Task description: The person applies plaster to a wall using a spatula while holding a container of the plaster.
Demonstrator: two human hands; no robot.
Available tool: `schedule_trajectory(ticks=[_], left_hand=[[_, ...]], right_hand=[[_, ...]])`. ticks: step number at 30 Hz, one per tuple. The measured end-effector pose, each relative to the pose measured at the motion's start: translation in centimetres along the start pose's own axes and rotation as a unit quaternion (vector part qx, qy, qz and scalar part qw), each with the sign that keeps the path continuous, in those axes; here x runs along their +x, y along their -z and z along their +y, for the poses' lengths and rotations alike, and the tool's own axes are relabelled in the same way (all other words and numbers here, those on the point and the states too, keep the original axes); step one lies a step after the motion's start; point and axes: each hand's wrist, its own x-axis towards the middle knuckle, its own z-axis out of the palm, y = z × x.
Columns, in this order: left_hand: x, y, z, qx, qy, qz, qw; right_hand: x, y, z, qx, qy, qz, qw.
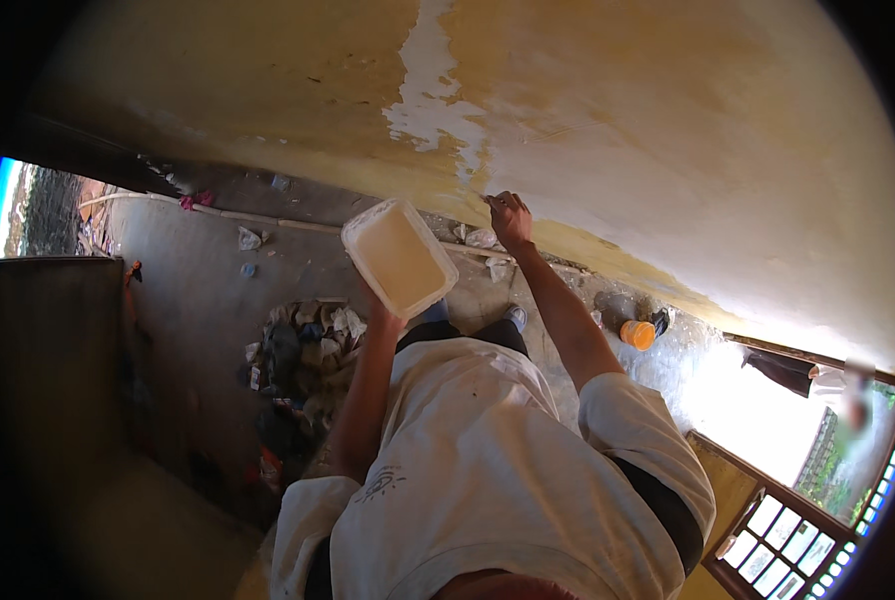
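A white rectangular plastic tub (448,268) with a pale cream inside is held up in front of me. My left hand (385,312) grips it from below, and the tub hides most of the fingers. My right hand (511,220) is raised against the yellowish wall (298,110), its fingers closed. A small thin thing (487,198) pokes out of them toward the wall; its kind is too small to tell. Just above that hand runs a ragged whitish patch (430,100), where the wall's surface differs from the yellow around it.
A long pole (268,218) lies on the floor along the wall's foot, with plastic bags (483,238) near it. A heap of rags and rubbish (308,350) is at the left. An orange bucket (638,334) stands at right, before a bright doorway (748,410) and window (783,540).
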Motion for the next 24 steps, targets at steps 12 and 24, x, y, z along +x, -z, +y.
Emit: schedule_trajectory(ticks=[12,24], left_hand=[[-2.9,3.4,0.6,0.0,-0.009,0.052,0.999],[1.5,-5.0,-1.8,0.049,0.024,-0.093,0.994]], right_hand=[[2.4,2.9,0.6,-0.043,0.025,0.102,0.994],[13.8,27.0,-8.8,-0.037,0.139,0.312,0.939]])
